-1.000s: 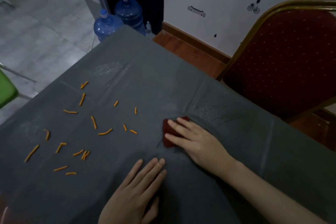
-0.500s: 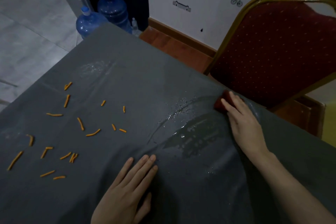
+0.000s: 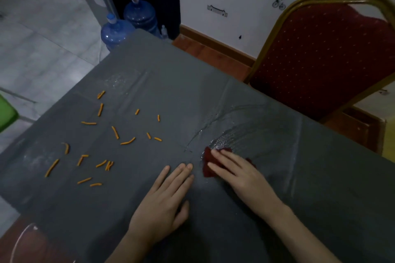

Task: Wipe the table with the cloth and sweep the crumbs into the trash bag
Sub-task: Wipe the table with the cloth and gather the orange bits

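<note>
A dark red cloth (image 3: 207,163) lies on the grey-covered table (image 3: 171,83), pressed flat under my right hand (image 3: 239,174). A curved wet streak (image 3: 235,134) runs from the cloth toward the far right edge. My left hand (image 3: 164,205) rests flat on the table just left of the cloth, fingers together, holding nothing. Several orange stick-shaped crumbs (image 3: 115,132) are scattered over the left half of the table, apart from both hands. No trash bag is identifiable in view.
A red chair with a gold frame (image 3: 320,53) stands against the table's far right edge. Two blue water bottles (image 3: 128,25) stand on the floor beyond the far corner. A green seat (image 3: 6,113) is at the left. A dark object with a pale curved rim (image 3: 32,243) sits bottom left.
My right hand swept the cloth out to the far right edge by the chair, then back near my left hand, leaving a wet arc. The crumbs and left hand stayed put.
</note>
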The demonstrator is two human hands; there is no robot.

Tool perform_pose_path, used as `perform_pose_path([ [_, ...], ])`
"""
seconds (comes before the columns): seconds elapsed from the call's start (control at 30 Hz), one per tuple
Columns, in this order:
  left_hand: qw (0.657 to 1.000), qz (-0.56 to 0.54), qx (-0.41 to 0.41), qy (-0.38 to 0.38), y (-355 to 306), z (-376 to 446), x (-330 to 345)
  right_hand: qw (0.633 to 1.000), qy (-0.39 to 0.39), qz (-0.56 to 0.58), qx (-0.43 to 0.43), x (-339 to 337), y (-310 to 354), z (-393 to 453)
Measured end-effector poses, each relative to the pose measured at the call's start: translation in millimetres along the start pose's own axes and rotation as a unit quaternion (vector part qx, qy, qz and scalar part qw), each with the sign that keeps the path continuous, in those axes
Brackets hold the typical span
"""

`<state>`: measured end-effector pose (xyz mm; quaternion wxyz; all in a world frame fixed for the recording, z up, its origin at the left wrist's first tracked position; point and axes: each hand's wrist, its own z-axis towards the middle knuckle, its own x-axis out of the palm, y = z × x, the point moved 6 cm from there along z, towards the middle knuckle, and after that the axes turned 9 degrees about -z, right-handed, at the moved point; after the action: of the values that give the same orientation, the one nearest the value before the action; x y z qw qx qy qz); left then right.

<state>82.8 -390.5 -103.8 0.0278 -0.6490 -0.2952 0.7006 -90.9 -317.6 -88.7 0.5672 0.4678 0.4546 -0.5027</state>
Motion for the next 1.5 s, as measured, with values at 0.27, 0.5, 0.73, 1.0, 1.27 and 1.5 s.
perform_pose_path([
  [0.27,1.0,0.01,-0.002,-0.022,-0.9,-2.8,-1.2,0.927,-0.025,-0.033,0.373,-14.5,-66.9,-50.4],
  [0.5,0.999,0.006,-0.049,0.013,-13.9,-13.2,-8.1,0.977,-0.021,-0.024,0.211,1.0,41.9,-65.1],
  [0.73,0.999,0.018,-0.027,0.022,-17.0,-69.1,-16.3,0.985,-0.025,-0.019,0.172,-11.7,29.8,-67.1],
  [1.0,0.991,0.047,-0.124,-0.006,21.2,-95.3,-45.8,0.946,-0.05,0.012,0.321,-12.8,41.6,-27.2],
  [1.27,0.994,0.002,-0.101,-0.036,61.3,-136.7,-66.0,0.994,-0.001,0.038,0.107,7.2,158.0,9.3],
  [1.5,0.98,-0.015,-0.177,-0.095,168.9,-179.6,-120.0,0.951,-0.024,-0.03,0.308,4.0,67.7,28.4],
])
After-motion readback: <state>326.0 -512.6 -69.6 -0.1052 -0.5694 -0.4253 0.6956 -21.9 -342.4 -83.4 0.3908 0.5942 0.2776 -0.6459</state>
